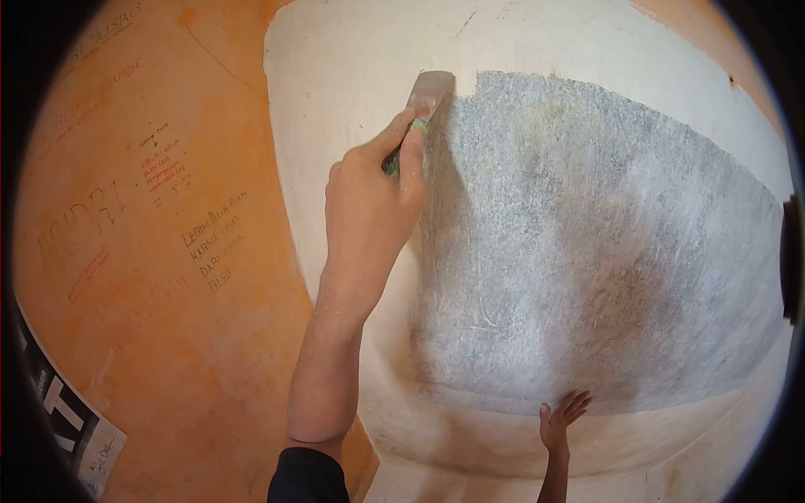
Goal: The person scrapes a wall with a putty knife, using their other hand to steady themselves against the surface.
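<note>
Gripping the scraper, the left hand is clearly the nearer one; the tool's long axis points to one o'clock, its blade beside the ten-o'clock edge of the grey patch. Toward five o'clock, the right hand stands unclenched, apparently holding nothing.

Scraper at upper left of the wall patch, handwriting farther left, poster below the handwriting.

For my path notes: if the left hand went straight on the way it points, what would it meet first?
Past the scraper it holds, the left hand would likely meet the white wall just above; whether the scraper already touches it is unclear.
</note>
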Tool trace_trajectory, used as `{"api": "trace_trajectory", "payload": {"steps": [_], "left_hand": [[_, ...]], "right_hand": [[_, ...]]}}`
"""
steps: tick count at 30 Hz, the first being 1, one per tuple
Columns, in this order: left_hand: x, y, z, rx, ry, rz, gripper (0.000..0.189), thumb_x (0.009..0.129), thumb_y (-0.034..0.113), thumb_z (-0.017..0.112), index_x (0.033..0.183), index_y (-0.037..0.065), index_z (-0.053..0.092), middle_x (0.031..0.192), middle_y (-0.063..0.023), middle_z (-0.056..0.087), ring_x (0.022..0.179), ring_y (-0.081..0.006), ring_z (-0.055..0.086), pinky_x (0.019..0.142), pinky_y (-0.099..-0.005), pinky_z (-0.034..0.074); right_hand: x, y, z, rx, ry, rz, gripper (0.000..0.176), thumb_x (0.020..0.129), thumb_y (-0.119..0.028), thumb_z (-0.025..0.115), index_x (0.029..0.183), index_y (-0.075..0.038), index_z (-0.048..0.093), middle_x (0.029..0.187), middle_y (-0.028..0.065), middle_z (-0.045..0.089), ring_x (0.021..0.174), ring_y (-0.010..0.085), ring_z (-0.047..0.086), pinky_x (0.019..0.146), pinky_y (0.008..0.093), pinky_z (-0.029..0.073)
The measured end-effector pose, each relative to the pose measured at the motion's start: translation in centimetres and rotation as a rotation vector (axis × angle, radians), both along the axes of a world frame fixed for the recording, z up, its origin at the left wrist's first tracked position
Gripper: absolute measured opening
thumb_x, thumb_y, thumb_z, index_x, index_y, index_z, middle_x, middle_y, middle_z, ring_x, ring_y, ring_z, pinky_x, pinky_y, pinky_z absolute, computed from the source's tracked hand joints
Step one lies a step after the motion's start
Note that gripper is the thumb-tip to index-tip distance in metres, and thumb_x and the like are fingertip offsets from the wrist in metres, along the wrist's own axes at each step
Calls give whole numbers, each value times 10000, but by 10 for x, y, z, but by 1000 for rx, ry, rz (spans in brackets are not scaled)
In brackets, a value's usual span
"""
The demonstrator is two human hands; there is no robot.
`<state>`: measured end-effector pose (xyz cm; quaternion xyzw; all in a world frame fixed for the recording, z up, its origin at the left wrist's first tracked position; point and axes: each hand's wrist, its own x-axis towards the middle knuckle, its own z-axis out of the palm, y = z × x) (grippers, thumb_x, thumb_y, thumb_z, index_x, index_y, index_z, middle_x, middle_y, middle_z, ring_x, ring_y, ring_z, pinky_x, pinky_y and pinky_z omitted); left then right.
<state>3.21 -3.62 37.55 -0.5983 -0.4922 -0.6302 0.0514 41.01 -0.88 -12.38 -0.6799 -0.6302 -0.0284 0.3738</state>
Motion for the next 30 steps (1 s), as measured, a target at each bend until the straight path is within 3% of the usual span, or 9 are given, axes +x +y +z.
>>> {"api": "trace_trajectory", "payload": {"steps": [3,9,11,16,20,23,26,29,30], "left_hand": [[1,5,-11,150,64,5,337,980,243,566,1234,67,702,738,-225,688,616,-296,677,622,-376,504],[-5,-5,-9,-25,68,65,333,980,239,570,1233,66,702,733,-226,686,610,-313,680,605,-374,506],[-10,16,-42,303,117,16,328,979,241,583,1229,66,704,689,-225,663,577,-321,660,573,-383,492],[14,-2,-19,86,158,186,290,988,208,574,1216,95,713,640,-209,635,562,-345,645,550,-404,481],[8,-2,-27,83,139,182,286,991,209,567,1212,105,717,635,-204,632,558,-349,637,555,-416,481],[11,9,-26,241,172,207,292,992,221,563,1220,119,714,641,-195,642,589,-356,656,575,-419,495],[11,-4,-20,53,142,200,300,994,229,556,1233,130,708,631,-183,642,590,-353,659,575,-419,496],[11,4,-38,122,194,228,286,1000,208,569,1230,118,712,603,-206,584,480,-229,554,535,-358,435],[16,13,-26,196,186,251,288,1000,210,566,1234,126,712,592,-203,573,479,-243,563,536,-369,443]], "right_hand": [[-7,-2,7,-58,94,-13,929,1003,-397,501,1566,-7,-127,1601,288,-250,1471,480,-248,1153,628,-130],[-4,-2,5,-26,65,9,914,1007,-383,498,1569,-12,-120,1601,288,-247,1472,482,-241,1155,623,-132],[-3,-3,1,-12,64,25,910,1007,-377,498,1569,-11,-119,1602,288,-247,1472,483,-240,1156,622,-131],[3,-4,0,-5,45,40,903,1010,-368,496,1568,-8,-115,1602,290,-244,1473,486,-237,1158,619,-127],[1,-7,1,-25,39,24,897,1013,-371,489,1568,-5,-114,1603,291,-241,1474,487,-230,1162,615,-123],[-2,0,-1,4,61,32,896,1011,-367,488,1568,-6,-114,1604,289,-239,1476,483,-229,1161,615,-126],[-6,-6,2,-9,61,44,887,1010,-355,485,1571,-9,-109,1609,282,-235,1479,478,-226,1159,620,-124],[-10,-3,7,13,73,23,873,1012,-342,479,1574,-13,-102,1616,271,-224,1484,481,-209,1157,635,-106],[-11,-6,7,30,66,3,866,1013,-336,476,1576,-15,-99,1620,266,-217,1486,484,-196,1157,643,-93]]}}
